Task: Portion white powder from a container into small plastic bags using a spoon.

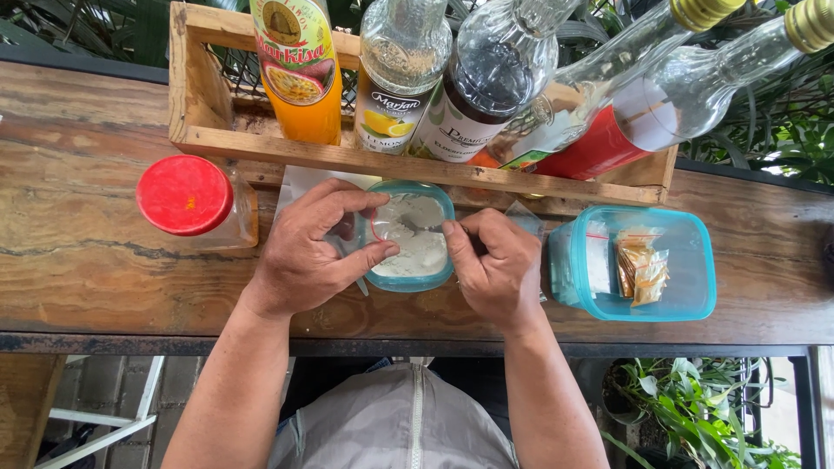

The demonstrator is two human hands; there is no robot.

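Left hand (311, 252) curled round the left rim of a small teal tub (410, 239), thumb and forefinger pinching what looks like a clear bag mouth; right hand (497, 265) pinched shut on a thin spoon handle (423, 228), bowl dipped into white powder (417, 243). Tub at mid-counter, near edge, between both hands. Likely mid-scoop: powder being lifted toward the held-open bag. Next move needing a level spoon, a steady bag mouth, a short careful tip. Right of it, a larger teal box (686, 260) with small sachets (641, 269). Left, a jar with red lid (184, 194). Farther back, a wooden crate (204, 95) of syrup bottles (300, 69), all on the worn wooden counter (78, 252).
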